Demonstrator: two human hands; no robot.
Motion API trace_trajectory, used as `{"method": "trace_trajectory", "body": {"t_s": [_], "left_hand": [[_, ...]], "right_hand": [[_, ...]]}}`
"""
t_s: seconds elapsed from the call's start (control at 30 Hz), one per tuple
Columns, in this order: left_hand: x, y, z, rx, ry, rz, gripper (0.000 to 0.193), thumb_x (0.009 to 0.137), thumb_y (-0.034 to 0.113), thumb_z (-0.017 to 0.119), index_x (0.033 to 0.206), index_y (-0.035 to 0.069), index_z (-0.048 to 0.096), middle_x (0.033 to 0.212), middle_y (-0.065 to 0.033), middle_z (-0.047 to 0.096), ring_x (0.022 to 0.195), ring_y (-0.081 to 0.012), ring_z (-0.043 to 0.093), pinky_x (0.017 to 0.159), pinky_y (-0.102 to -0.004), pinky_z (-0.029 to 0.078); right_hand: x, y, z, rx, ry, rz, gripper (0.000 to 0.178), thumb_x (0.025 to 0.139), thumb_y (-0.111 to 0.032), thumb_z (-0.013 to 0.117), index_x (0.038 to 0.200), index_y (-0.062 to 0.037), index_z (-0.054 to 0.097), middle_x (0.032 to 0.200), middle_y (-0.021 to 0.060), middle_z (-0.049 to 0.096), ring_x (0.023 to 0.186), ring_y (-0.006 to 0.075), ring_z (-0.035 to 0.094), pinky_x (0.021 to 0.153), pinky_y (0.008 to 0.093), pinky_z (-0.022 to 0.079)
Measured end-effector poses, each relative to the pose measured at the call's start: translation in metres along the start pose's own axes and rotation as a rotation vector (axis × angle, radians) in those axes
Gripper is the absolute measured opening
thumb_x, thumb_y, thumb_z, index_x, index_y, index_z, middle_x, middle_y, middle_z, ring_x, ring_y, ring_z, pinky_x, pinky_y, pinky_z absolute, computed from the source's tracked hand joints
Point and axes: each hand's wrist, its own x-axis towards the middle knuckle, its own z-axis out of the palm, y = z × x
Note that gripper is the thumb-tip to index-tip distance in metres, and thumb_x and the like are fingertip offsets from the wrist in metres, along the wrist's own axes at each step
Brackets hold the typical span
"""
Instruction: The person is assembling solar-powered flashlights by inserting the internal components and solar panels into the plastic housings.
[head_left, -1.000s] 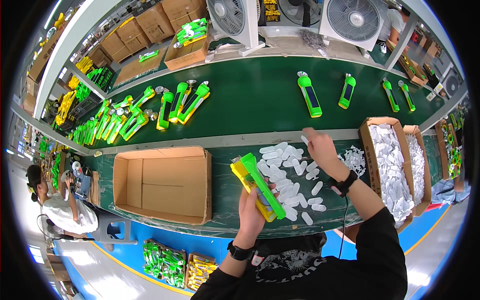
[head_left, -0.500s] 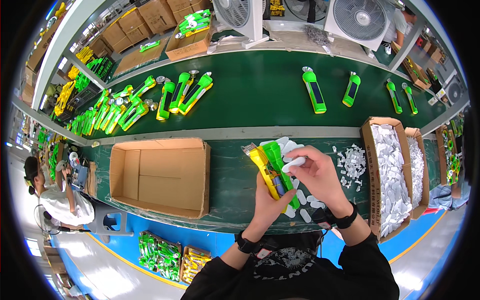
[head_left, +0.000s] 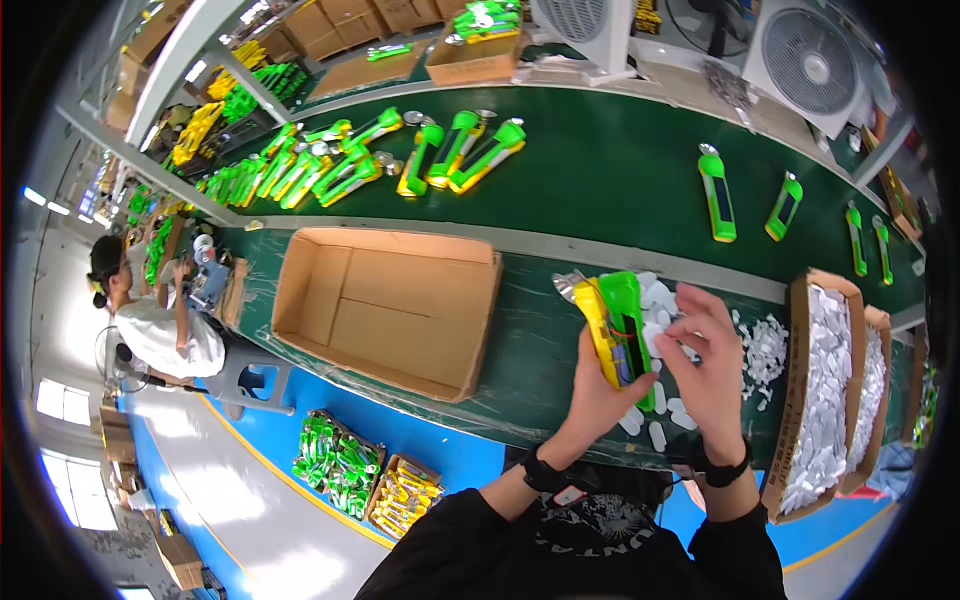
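Observation:
My left hand (head_left: 597, 398) is wrapped round a flashlight whose casing lies opened. Its yellow half (head_left: 597, 318) and green half (head_left: 622, 292) sit side by side, with wires and a bluish battery visible between them. A silvery lamp head (head_left: 567, 285) shows at the far end. My right hand (head_left: 710, 365) pinches a small white oval plastic piece (head_left: 653, 340) against the outer edge of the green half; the fingers partly hide it. More white oval pieces (head_left: 683, 415) lie on the green bench beneath and around both hands.
Left of my hands stands a shallow cardboard box (head_left: 385, 365). On the right, a pile of small white parts (head_left: 763, 350) lies beside a carton (head_left: 800, 290) of white ovals. Several flashlights (head_left: 717, 200) rest on the far green surface. A person (head_left: 165, 320) works at far left.
The white piece, held above the green half before, is now lower at its edge, with my right fingers more spread. The whole view has shifted and tilted.

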Motion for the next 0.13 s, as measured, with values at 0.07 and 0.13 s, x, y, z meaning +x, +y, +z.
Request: {"method": "trace_trajectory", "body": {"t_s": [0.07, 0.13], "left_hand": [[0.003, -0.005, -0.002, -0.011, 0.047, 0.082, 0.075, 0.066, 0.0, 0.075, 0.127, 0.004, 0.032, 0.11, -0.0087, 0.052, 0.1, -0.0154, 0.055, 0.082, -0.0293, 0.048], [0.002, -0.003, 0.002, -0.063, 0.032, 0.076, 0.072, 0.069, -0.001, 0.072, 0.129, 0.005, 0.032, 0.116, -0.0107, 0.052, 0.107, -0.0187, 0.054, 0.087, -0.0311, 0.048]], "right_hand": [[-0.003, -0.001, 0.014, 0.087, -0.006, 0.041, 0.012, 0.072, -0.001, 0.07, 0.082, 0.001, 0.064, 0.123, 0.0178, 0.049, 0.118, 0.0338, 0.049, 0.089, 0.0362, 0.048], [-0.01, 0.011, 0.023, 0.005, -0.022, 0.014, 0.011, 0.073, -0.006, 0.072, 0.081, -0.0022, 0.066, 0.129, 0.0143, 0.046, 0.12, 0.0367, 0.047, 0.103, 0.0419, 0.035]]}}
